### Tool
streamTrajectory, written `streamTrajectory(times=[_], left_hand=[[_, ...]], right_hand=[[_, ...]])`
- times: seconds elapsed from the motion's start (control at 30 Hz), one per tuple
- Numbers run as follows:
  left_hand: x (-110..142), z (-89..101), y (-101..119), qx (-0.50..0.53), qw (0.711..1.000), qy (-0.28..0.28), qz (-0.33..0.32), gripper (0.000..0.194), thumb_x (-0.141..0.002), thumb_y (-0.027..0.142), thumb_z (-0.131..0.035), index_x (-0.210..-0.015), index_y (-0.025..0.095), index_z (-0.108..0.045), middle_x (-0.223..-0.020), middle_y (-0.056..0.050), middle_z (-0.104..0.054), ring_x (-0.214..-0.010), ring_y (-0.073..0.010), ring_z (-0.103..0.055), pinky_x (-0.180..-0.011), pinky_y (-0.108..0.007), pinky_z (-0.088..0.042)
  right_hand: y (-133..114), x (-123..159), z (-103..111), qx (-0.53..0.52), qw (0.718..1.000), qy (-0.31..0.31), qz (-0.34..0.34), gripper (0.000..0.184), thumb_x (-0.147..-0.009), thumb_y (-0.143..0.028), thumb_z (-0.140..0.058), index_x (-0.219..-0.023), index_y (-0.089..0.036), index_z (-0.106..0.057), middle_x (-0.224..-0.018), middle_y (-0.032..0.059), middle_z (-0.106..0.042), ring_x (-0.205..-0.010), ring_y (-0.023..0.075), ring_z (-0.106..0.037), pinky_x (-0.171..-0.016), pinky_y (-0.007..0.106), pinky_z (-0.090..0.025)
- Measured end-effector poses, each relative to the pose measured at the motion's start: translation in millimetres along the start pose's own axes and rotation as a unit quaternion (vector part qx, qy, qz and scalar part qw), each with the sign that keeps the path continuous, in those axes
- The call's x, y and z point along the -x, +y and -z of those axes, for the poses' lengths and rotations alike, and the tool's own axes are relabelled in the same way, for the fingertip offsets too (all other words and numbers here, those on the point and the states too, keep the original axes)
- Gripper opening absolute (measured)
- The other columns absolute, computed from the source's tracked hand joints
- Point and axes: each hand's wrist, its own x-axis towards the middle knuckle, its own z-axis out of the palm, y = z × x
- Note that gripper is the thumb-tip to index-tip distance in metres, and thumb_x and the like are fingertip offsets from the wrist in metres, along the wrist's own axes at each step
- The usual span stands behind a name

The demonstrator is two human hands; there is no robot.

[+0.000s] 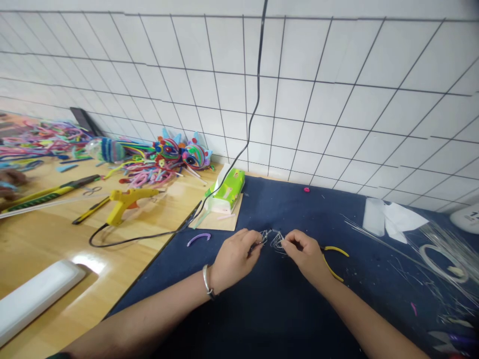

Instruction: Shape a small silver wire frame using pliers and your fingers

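Between my two hands is a small bent-wire piece [277,240] of thin silvery wire, with loops and loose ends. My left hand [239,257], with a silver bangle at the wrist, pinches its left part between thumb and fingers. On the other side, my right hand [305,252] pinches the right part. Whether the two parts are joined I cannot tell. Pliers with yellow handles [337,249] lie partly hidden behind my right hand. Under both hands spreads a dark blue cloth [269,309].
A yellow glue gun [127,202] lies left, its black cord crossing to the wall. Behind my left hand is a green tissue pack [234,187] on cardboard [237,212]. Loose wires [434,249] lie right. Another person's hand [13,177] is at far left, near colourful pipe cleaners [45,139].
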Motion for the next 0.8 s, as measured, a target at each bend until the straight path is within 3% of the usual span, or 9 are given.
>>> streamTrajectory(times=[0.33,0.8], left_hand=[[-2,-2.0,-4,0.081,0.994,0.013,0.072,0.001,-0.077,0.018,-0.056,-0.076,0.018,-0.057,-0.062,0.002,-0.051,-0.055,-0.0108,-0.042,-0.055,-0.022,-0.031],[-6,-1.3,-4,0.203,0.969,0.005,0.139,0.011,-0.082,0.024,-0.052,-0.077,0.016,-0.057,-0.071,-0.001,-0.054,-0.065,-0.0118,-0.046,-0.062,-0.023,-0.036]], right_hand=[[10,-4,1,-0.039,0.999,-0.007,-0.012,0.018,-0.078,-0.027,-0.05,-0.063,-0.018,-0.05,-0.06,-0.0032,-0.045,-0.057,0.0103,-0.042,-0.054,0.022,-0.035],[17,-6,2,-0.054,0.998,-0.023,-0.011,0.017,-0.08,-0.026,-0.048,-0.065,-0.018,-0.051,-0.061,-0.0029,-0.045,-0.058,0.0106,-0.042,-0.055,0.022,-0.035]])
